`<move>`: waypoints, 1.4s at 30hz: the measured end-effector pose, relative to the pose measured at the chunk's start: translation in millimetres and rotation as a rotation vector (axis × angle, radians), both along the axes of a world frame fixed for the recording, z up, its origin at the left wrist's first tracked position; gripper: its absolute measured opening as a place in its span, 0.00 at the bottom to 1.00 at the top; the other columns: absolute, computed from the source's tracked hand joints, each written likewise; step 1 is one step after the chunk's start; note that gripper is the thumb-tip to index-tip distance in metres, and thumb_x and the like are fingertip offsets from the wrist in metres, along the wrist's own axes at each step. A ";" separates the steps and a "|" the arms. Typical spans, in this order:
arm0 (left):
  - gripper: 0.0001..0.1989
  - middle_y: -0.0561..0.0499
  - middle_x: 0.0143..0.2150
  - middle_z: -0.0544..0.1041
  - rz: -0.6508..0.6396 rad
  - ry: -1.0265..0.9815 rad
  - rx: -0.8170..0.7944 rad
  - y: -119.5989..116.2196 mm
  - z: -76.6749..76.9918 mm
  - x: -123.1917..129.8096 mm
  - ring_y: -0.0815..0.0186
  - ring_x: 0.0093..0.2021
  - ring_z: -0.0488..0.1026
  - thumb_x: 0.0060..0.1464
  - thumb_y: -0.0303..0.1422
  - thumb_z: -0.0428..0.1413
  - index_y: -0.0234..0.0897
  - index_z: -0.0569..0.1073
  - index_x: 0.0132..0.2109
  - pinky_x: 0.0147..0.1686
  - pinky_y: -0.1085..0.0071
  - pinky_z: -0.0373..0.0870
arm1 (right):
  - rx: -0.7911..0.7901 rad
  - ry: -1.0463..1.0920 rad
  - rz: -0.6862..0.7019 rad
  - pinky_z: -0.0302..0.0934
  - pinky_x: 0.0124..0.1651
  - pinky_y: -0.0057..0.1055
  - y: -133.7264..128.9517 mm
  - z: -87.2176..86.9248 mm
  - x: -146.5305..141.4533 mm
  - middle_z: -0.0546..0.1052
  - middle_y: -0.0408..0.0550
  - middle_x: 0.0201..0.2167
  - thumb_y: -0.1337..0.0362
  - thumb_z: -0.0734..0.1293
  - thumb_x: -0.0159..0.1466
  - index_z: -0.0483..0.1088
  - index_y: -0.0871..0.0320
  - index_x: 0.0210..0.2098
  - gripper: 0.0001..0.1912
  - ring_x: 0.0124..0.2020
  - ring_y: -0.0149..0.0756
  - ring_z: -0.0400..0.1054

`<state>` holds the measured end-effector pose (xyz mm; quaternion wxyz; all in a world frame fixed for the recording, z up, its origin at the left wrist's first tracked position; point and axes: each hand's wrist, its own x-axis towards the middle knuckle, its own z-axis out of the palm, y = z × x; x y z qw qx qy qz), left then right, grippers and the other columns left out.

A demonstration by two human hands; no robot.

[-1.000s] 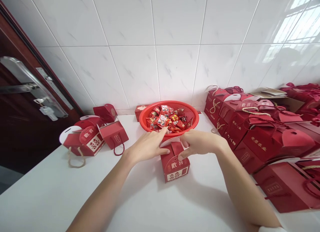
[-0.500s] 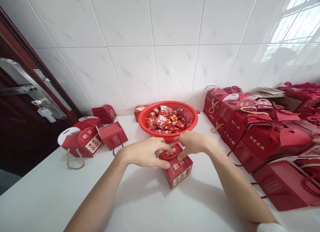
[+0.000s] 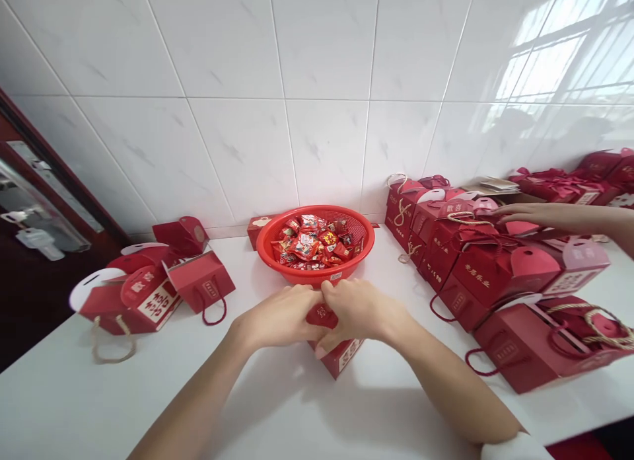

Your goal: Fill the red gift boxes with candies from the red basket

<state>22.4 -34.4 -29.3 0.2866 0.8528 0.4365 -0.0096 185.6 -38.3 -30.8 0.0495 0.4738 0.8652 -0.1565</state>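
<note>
A small red box [image 3: 341, 357] with pale lettering on its side stands on the white table, mostly covered by both hands. My left hand [image 3: 290, 316] is closed round the left side of its top flaps. From the right, my right hand [image 3: 354, 314] grips the same top, its thumb across the front flap. The hands touch or nearly touch over the box. Just behind them sits a red basket [image 3: 315, 276] holding many red-wrapped sweets [image 3: 310, 242].
Red boxes [image 3: 153, 301] with rope handles stand at the left. More boxes [image 3: 483, 275] are stacked at the right, where another person's hand [image 3: 525, 214] reaches over them. One box [image 3: 257, 229] is behind the basket by the tiled wall.
My hands have drawn closer together over the box top. Another person's arm has come in from the right. The view has turned slightly to the right.
</note>
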 end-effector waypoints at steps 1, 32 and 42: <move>0.07 0.52 0.36 0.79 -0.011 -0.003 -0.022 1.6 -0.1 -1.6 0.61 0.35 0.74 0.51 0.35 0.55 0.40 0.75 0.36 0.30 0.70 0.64 | 0.012 0.003 -0.024 0.64 0.36 0.33 -4.0 -0.8 -3.9 0.78 0.55 0.39 0.40 0.76 0.51 0.68 0.61 0.46 0.36 0.40 0.48 0.75; 0.26 0.53 0.59 0.77 0.219 -0.286 0.024 50.5 -2.9 -39.9 0.56 0.60 0.70 0.54 0.55 0.59 0.46 0.77 0.53 0.58 0.70 0.67 | 0.806 0.204 -1.136 0.60 0.57 0.49 -130.6 52.7 213.0 0.75 0.58 0.54 0.43 0.64 0.53 0.71 0.59 0.58 0.39 0.53 0.56 0.68; 0.24 0.53 0.58 0.77 0.198 -0.242 0.026 45.4 2.2 -36.6 0.55 0.63 0.66 0.56 0.53 0.59 0.44 0.77 0.52 0.59 0.70 0.65 | 0.629 -0.092 -1.055 0.60 0.46 0.44 -128.1 58.0 222.4 0.77 0.56 0.49 0.41 0.62 0.57 0.73 0.55 0.55 0.35 0.48 0.54 0.69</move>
